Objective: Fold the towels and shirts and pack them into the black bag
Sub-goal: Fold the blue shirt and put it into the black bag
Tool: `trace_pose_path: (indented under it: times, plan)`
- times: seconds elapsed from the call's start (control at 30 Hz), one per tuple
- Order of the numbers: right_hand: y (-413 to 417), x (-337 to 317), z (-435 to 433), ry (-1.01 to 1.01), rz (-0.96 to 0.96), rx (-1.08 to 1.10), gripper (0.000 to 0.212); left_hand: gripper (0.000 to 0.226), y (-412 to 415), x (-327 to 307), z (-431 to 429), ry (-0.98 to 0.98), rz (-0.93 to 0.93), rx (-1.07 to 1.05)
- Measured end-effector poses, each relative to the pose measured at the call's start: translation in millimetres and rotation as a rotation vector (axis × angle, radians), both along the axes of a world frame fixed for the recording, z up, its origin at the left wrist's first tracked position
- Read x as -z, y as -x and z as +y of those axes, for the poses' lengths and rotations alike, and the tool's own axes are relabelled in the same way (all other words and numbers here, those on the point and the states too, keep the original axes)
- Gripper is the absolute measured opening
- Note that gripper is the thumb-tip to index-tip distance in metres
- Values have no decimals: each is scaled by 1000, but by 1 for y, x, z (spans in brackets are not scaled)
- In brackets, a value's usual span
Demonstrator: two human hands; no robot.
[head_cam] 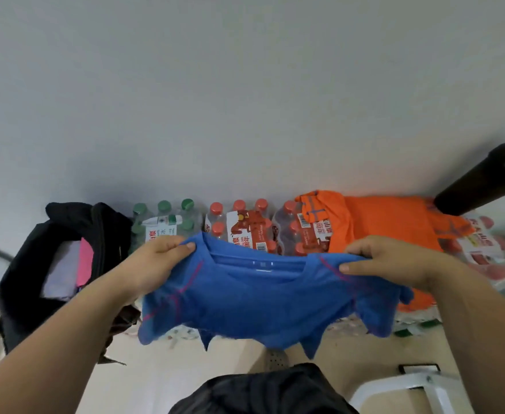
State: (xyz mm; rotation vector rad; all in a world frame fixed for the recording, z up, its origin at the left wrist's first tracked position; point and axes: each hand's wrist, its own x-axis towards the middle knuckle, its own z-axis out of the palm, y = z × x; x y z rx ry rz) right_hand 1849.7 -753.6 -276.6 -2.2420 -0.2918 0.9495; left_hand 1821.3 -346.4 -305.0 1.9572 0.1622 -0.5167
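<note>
Against plain white wall, both hands (pixel 158 258) (pixel 394 261) pinch a limp blue knit shirt (pixel 254 297) by its shoulders.

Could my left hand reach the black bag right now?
Probably yes: the bag sits open just beside the left hand with nothing between, though that hand's grip is on the blue shirt.

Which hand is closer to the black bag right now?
Left. The left hand grips the blue shirt beside the black bag; the right hand holds its far shoulder.
</note>
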Motion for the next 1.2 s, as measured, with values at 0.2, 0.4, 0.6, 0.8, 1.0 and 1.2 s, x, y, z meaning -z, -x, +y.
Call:
trace_pose_path:
  times: [0.2,0.4,0.6,0.8,1.0,1.2]
  plan:
    - [-113,-46,-19,251,-372,-41,22,42,-111,-43,-29,-647,-240,171]
    - [-134,82,26,720,-718,-1,68,33,-149,41,-80,-1304,-401,133]
    - [-87,168,34,559,-594,-126,87,78,-70,128,-122,-1021,-301,407]
    - [-104,168,24,521,-640,-75,79,88,-86,136,-108,-1050,-229,294]
    - [-111,154,-19,549,-795,185,65,80,-102,133,-118,-1099,-305,337]
    - [-110,147,-57,662,-703,233,66,77,-107,125,-192,-911,-533,596]
